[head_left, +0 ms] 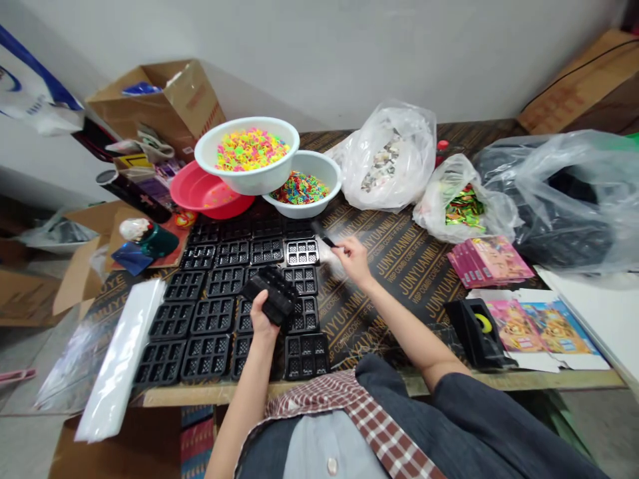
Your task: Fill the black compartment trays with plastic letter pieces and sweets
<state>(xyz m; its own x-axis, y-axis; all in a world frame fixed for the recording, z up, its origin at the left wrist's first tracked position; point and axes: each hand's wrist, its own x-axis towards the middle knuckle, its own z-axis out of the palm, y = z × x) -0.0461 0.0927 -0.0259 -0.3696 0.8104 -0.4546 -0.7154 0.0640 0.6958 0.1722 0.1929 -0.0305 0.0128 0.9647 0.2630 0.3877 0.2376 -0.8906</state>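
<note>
A black stack [279,296] is clasped by the left hand [263,322] above rows of black trays [213,316], its long axis slanting from far left to near right. A blurred dark piece [327,240], pointing far-left, is pinched by the right hand [355,261].

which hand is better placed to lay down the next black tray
Probably the right hand: it holds a blurred black piece, likely a tray, near the laid-out trays, while the left hand is busy holding a black stack.
</note>
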